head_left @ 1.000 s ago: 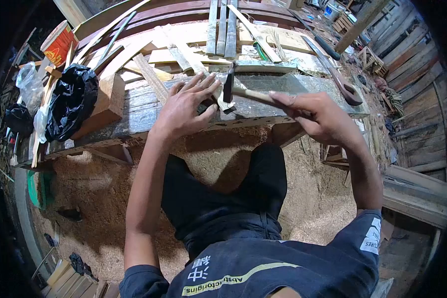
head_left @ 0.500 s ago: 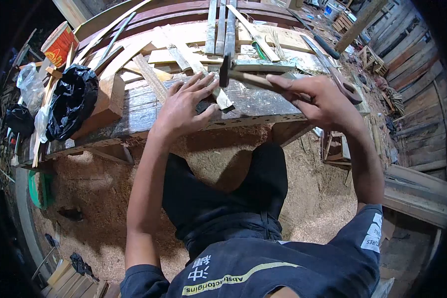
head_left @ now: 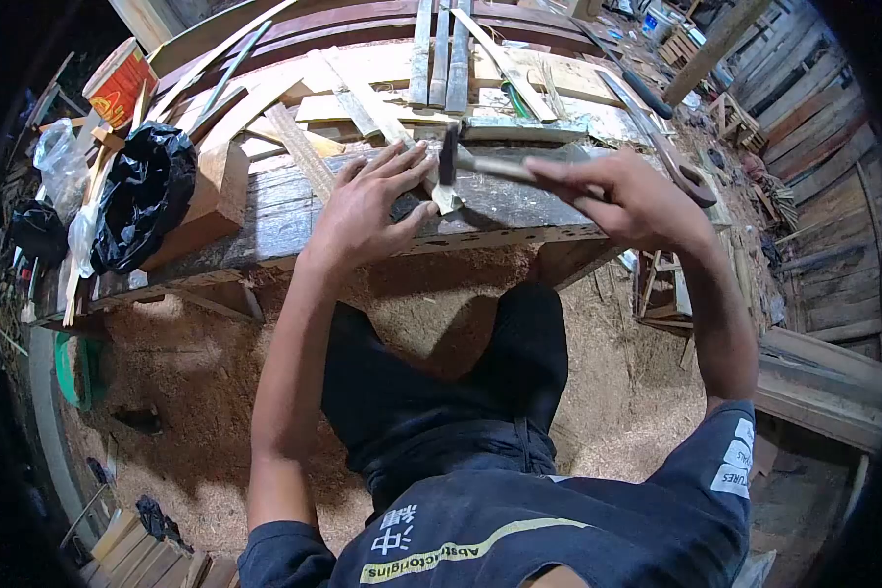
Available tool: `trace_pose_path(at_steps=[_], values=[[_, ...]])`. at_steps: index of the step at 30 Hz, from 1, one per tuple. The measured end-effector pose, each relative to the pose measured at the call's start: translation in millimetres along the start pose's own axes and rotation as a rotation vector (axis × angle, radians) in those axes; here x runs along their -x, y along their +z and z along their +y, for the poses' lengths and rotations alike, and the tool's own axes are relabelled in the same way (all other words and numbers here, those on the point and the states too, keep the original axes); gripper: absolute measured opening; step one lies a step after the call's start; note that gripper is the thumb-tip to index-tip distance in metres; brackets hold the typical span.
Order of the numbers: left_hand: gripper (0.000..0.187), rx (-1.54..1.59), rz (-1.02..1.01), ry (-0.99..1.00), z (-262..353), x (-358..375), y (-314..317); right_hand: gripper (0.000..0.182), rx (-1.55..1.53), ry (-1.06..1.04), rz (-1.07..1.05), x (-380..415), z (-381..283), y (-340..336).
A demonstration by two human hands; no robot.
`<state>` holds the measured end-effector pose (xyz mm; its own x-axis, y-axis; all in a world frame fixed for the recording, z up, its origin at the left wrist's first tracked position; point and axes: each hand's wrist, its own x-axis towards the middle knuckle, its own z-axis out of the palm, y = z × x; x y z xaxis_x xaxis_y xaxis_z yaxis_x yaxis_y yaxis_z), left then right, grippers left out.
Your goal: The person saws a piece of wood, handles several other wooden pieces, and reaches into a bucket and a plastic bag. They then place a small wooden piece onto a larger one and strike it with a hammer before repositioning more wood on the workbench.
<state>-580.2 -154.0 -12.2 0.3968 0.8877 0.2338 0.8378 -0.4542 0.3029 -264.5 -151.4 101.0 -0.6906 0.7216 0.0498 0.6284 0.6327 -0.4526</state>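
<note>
My right hand [head_left: 608,196] is closed around the wooden handle of a hammer [head_left: 495,167]. The hammer's dark head is down at the near end of a thin pale wooden strip [head_left: 447,199], close to or touching it. My left hand [head_left: 377,201] lies over this strip with the fingers stretched out, pressing it against the workbench [head_left: 284,211]. Beneath the left palm a small dark piece shows in part; I cannot make out what it is.
A handsaw [head_left: 671,162] lies on the bench's right side. More wooden strips [head_left: 436,69] lie along the back. At left are a wooden block [head_left: 211,196], a black plastic bag [head_left: 145,196] and a red tub [head_left: 120,86]. A green basin [head_left: 73,372] sits on the floor.
The hammer head has swung down onto or near the strip's end, and the right hand has tipped slightly with it. The left hand stays in nearly the same place.
</note>
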Motion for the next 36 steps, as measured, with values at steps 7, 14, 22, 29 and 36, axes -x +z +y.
trace_pose_path(at_steps=[7,14,22,29,36], values=[[0.06,-0.004,-0.009,-0.002,-0.1,-0.6,0.6,0.05,0.031,-0.027,0.199,6.9,-10.3,4.5],[0.058,-0.013,-0.01,-0.007,-1.1,0.4,0.8,0.055,-0.013,0.05,0.098,16.1,-8.5,14.6],[0.058,-0.005,0.009,0.024,-1.7,-0.6,2.1,0.064,0.079,-0.023,0.067,19.0,-13.3,2.3],[0.06,-0.02,-0.019,0.005,-1.4,-0.3,-1.5,0.06,0.102,-0.061,-0.008,18.1,-2.9,2.6],[0.06,-0.041,-0.02,-0.003,-2.0,-0.8,2.1,0.062,0.074,-0.023,0.049,14.4,-4.2,0.4]])
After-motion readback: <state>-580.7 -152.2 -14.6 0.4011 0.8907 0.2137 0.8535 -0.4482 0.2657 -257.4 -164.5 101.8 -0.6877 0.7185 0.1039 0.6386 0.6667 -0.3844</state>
